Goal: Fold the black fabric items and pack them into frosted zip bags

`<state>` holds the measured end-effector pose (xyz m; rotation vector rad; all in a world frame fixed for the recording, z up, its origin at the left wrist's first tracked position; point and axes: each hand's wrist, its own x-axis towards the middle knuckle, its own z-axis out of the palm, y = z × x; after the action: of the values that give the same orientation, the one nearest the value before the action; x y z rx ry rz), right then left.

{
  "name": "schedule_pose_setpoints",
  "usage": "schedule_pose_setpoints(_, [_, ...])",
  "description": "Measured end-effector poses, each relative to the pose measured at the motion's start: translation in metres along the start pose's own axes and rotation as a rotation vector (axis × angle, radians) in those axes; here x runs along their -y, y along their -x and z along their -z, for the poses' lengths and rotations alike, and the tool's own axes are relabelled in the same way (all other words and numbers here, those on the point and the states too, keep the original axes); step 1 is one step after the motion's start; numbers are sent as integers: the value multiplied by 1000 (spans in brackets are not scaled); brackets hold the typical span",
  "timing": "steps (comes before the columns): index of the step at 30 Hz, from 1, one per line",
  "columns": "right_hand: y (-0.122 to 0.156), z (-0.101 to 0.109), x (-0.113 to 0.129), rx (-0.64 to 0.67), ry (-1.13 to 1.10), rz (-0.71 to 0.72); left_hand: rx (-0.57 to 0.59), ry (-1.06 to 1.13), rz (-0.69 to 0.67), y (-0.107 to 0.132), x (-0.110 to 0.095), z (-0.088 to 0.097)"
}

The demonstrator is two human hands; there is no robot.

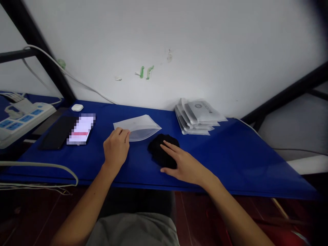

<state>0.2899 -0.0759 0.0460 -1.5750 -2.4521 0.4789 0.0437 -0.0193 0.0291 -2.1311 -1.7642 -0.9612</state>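
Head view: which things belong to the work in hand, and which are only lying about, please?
Belonging to the work:
translucent bag, pinched by the left hand
black bundle, under the right hand
stack of similar-looking bags, probably

Only lying about:
phone with lit screen
dark flat slab beside it
small white case
power strip

- Right hand (185, 163) rests, fingers spread, on black bundle (156, 148).
- Left hand (116, 147) pinches translucent pouch (137, 125), bundle's ten o'clock.
- Stacked bags (201, 112): its two o'clock.
- Phone (81, 131): nine.
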Motion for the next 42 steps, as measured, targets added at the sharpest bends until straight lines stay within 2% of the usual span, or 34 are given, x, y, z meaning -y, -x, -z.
schedule_pose_setpoints(5, [3, 1, 12, 152, -42, -32, 38, 13, 26, -1, -2, 1])
schedule_pose_setpoints(11, [3, 9, 5, 258, -40, 32, 62, 23, 51, -1, 0, 2])
schedule_pose_setpoints(14, [2, 8, 7, 222, 38, 59, 56, 36, 48, 0, 0, 0])
schedule_pose_setpoints(17, [-1, 1, 12, 103, 149, 69, 60, 51, 58, 1, 0, -2])
schedule_pose_setpoints(20, [-6, -11, 13, -40, 228, 138, 63, 56, 61, 1, -2, -3])
schedule_pose_setpoints(22, [-10, -20, 9, -88, 249, 177, 62, 57, 61, 1, -3, -4])
schedule_pose_setpoints(27, [-15, -29, 2, -96, 151, 168, 55, 54, 61, 0, -3, -5])
schedule_pose_setpoints(33, [-10, -13, 4, 49, -36, 150, 63, 51, 65, 0, -1, -4])
schedule_pose_setpoints(37, [-10, -11, 5, 64, 24, 180, 65, 69, 57, 0, -1, -3])
schedule_pose_setpoints(42, [-14, -23, 5, 8, 180, 203, 75, 79, 67, 0, -2, -2])
